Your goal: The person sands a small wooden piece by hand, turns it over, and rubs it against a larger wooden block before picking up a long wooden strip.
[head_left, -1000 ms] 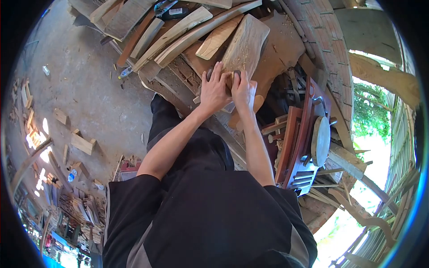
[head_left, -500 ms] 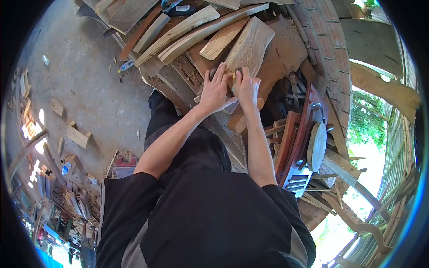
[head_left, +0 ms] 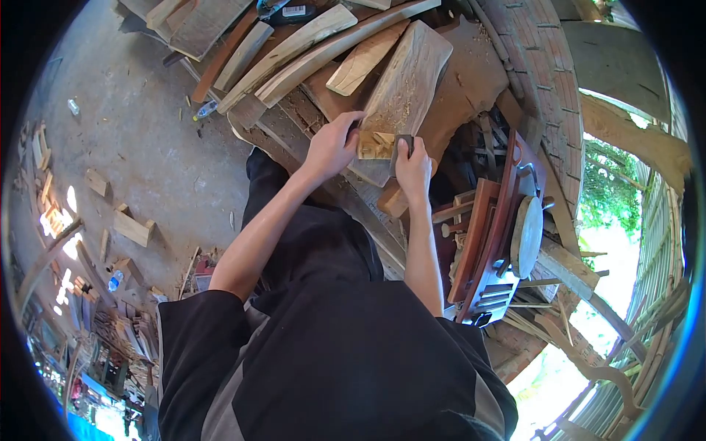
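Note:
A small hand plane [head_left: 376, 145] with a golden-brown body and a dark right end is held crosswise between my hands. My left hand [head_left: 332, 149] is closed around its left end, the fingertips partly hidden. On the right, my right hand [head_left: 415, 169] grips the dark end, thumb along its near face. Beneath and beyond the tool lies a long pale wooden board [head_left: 412, 70], with shavings scattered on its surface. The near part of the board shows just below the plane.
Curved wooden pieces [head_left: 309, 55] lie left of the board on a wooden bench. A broad brown slab [head_left: 467, 66] sits at its right. Red-brown furniture parts [head_left: 482, 235] stand by my right arm. Wood offcuts [head_left: 134, 226] and a plastic bottle [head_left: 205, 111] lie to the left.
My hands have moved apart and slightly nearer my body. The plane has tipped so that its golden-brown face now shows between them; before, my hands mostly covered it.

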{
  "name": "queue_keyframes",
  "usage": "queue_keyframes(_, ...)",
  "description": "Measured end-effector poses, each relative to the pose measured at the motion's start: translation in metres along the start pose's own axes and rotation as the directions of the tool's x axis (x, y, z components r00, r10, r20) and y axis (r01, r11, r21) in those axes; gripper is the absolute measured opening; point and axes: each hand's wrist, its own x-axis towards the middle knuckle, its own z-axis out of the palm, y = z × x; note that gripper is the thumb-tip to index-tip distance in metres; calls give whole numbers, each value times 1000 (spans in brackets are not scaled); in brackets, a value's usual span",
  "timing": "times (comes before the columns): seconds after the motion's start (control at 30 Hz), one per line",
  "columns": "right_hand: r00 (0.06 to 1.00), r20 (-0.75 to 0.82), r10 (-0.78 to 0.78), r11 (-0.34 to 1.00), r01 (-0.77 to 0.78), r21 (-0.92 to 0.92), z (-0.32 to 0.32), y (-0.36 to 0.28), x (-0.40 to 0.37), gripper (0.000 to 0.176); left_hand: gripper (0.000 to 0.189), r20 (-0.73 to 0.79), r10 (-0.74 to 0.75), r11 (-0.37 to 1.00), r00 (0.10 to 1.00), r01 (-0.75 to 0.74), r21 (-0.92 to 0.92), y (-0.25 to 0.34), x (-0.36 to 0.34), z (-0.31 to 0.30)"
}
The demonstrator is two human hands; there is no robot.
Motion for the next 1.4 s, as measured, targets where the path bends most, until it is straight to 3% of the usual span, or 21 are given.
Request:
queue_keyframes(0.07,1000,27,4,1000,-4,-13,-7,3,-2,29,36,-207,149,979,967,-114,172,8,-7,14)
queue_keyframes(0.1,999,52,-2,1000,3,-26,-11,0,-3,30,36,-200,146,979,969,-112,172,9,-8,23)
queue_keyframes(0.17,1000,-6,-11,998,11,67,-14,-9,-2,30,34,-441,177,910,880,23,413,11,-9,39)
queue_keyframes(0.2,998,-67,-20,987,31,157,-14,-13,-2,30,34,-437,177,910,882,23,414,8,-8,42)
queue_keyframes(0.27,995,-65,-77,992,83,94,-13,-17,3,30,33,-473,230,899,850,1,439,0,3,44)
queue_keyframes(0.4,978,-80,-190,982,190,-7,-2,-13,9,29,35,-365,267,871,892,-61,488,3,23,32)
queue_keyframes(0.47,982,-66,-175,984,177,23,-1,-11,6,29,33,-308,352,858,884,-173,485,3,29,31)
queue_keyframes(0.53,985,-51,-163,985,166,52,0,-9,1,29,32,-335,322,868,886,-134,479,14,20,37)
queue_keyframes(0.6,985,-116,-131,976,149,160,2,-7,-3,30,32,-509,250,903,824,-10,429,25,3,43)
queue_keyframes(0.67,990,-111,-87,967,111,229,6,-6,-2,31,35,-505,218,912,835,9,409,23,-13,49)
queue_keyframes(0.73,994,-105,-36,953,66,297,7,-5,-4,32,33,-498,290,890,817,-38,455,13,-22,56)
queue_keyframes(0.93,1000,2,-13,984,13,177,-6,-2,-20,31,22,-361,339,875,868,-151,460,11,-2,51)
queue_keyframes(1.0,996,-74,53,988,-41,152,-12,-9,-22,29,22,-365,317,882,875,-130,453,10,8,53)
queue_keyframes(1.07,992,-126,26,989,-7,146,-8,-16,-19,27,22,-367,291,888,883,-107,447,8,13,56)
queue_keyframes(1.13,985,-175,-1,990,26,142,-1,-17,-16,25,22,-356,371,832,857,-137,538,6,14,56)
queue_keyframes(1.2,974,-170,-150,988,153,6,9,-17,-10,21,23,-339,386,809,858,-138,572,6,13,56)
queue_keyframes(1.23,944,-249,-216,976,212,-46,14,-18,-5,19,23,-323,402,786,857,-142,602,6,13,57)
queue_keyframes(1.4,962,-227,-149,988,134,-77,23,-23,4,21,23,-356,319,818,878,-65,572,12,16,61)
